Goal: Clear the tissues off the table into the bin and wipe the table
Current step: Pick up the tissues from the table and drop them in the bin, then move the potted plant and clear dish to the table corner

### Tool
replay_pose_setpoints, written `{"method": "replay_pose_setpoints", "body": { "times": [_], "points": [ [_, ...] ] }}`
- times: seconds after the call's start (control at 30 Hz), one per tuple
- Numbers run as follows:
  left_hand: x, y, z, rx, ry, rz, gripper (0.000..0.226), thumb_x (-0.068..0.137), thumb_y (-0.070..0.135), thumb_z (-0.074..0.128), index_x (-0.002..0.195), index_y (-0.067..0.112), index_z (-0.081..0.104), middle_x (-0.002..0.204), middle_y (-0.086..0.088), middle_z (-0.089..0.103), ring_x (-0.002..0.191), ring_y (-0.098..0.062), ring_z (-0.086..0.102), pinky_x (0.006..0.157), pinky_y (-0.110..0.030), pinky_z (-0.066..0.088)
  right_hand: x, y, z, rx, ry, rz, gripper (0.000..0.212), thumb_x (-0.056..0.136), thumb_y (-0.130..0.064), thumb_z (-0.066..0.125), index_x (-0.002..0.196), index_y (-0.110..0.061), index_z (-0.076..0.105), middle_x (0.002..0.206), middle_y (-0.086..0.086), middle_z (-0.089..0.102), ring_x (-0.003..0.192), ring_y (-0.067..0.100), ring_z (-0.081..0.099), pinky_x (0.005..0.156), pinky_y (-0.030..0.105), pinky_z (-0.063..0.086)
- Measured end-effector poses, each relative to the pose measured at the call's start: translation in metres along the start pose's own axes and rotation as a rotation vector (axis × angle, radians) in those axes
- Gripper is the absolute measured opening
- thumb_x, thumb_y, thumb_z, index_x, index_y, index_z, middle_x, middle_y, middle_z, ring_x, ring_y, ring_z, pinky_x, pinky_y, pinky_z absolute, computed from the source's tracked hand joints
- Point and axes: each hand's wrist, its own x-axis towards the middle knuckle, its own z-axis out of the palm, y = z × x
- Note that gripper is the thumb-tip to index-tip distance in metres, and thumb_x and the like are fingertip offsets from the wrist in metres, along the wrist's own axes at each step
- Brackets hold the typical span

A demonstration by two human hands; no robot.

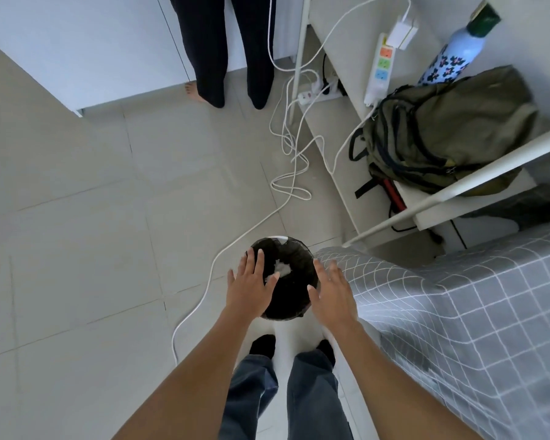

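Observation:
A small round bin (pixel 294 249) with a black liner stands on the tiled floor just in front of my feet. White tissues (pixel 281 268) lie inside it. My left hand (pixel 251 285) is spread flat over the bin's left rim, fingers straight and holding nothing. My right hand (pixel 329 292) hovers at the bin's right side, fingers straight and empty. No table shows in this view.
A grey checked bed (pixel 458 312) lies to my right, touching the bin's side. A white cable (pixel 204 300) trails across the floor on the left. Behind are a green backpack (pixel 442 131), a power strip (pixel 380 68), a flowered bottle (pixel 451 55) and another person's legs (pixel 229 49).

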Motion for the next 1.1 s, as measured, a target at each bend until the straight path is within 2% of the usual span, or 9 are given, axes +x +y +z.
{"method": "replay_pose_setpoints", "body": {
  "times": [0.17,0.3,0.53,0.77,1.0,1.1],
  "points": [
    [-0.037,0.016,-0.036,0.091,0.034,0.045,0.064,0.101,0.049,0.022,0.154,0.017,0.006,0.162,-0.007,-0.001,0.149,-0.022,0.003,0.119,-0.047,0.010,-0.026,-0.020,-0.037,0.025,-0.013,0.016,0.058,0.100,-0.035,0.041,0.152,-0.021,0.019,0.159,0.013,0.013,0.146,0.029,0.014,0.118,0.043,0.020],
    [-0.066,0.036,-0.066,0.150,0.030,0.106,0.062,0.102,0.047,0.020,0.153,0.015,0.009,0.162,-0.007,-0.002,0.149,-0.022,0.002,0.119,-0.046,0.010,-0.056,-0.028,-0.070,0.045,0.054,0.009,0.054,0.100,-0.033,0.044,0.148,-0.018,0.028,0.153,0.011,0.029,0.143,0.027,0.022,0.115,0.044,0.027],
    [-0.092,0.088,-0.119,0.230,0.074,0.289,0.058,0.102,0.043,0.021,0.153,0.015,0.012,0.162,-0.009,-0.002,0.149,-0.025,0.003,0.119,-0.048,0.010,-0.112,-0.019,-0.127,0.011,0.199,0.062,0.058,0.101,-0.031,0.042,0.152,-0.019,0.017,0.158,0.015,0.016,0.146,0.030,0.016,0.119,0.044,0.019],
    [-0.112,0.163,-0.153,0.350,0.172,0.475,0.062,0.102,0.046,0.022,0.153,0.013,0.009,0.162,-0.010,-0.001,0.150,-0.025,0.001,0.120,-0.049,0.010,-0.166,0.029,-0.183,-0.003,0.376,0.176,0.057,0.101,-0.034,0.040,0.152,-0.020,0.017,0.160,0.014,0.011,0.147,0.030,0.011,0.118,0.044,0.016],
    [-0.157,0.246,-0.149,0.491,0.242,0.628,0.063,0.102,0.046,0.020,0.153,0.011,0.011,0.162,-0.012,0.000,0.149,-0.027,0.005,0.118,-0.050,0.012,-0.229,0.101,-0.214,0.035,0.480,0.271,0.058,0.102,-0.033,0.041,0.152,-0.022,0.015,0.160,0.013,0.009,0.148,0.029,0.008,0.119,0.044,0.012],
    [-0.185,0.282,-0.131,0.501,0.211,0.672,0.062,0.102,0.046,0.022,0.153,0.012,0.013,0.162,-0.011,0.002,0.149,-0.026,0.007,0.118,-0.051,0.016,-0.260,0.135,-0.213,0.063,0.492,0.310,0.057,0.102,-0.034,0.041,0.152,-0.024,0.016,0.161,0.012,0.009,0.148,0.030,0.008,0.118,0.044,0.012]
  ]
}}
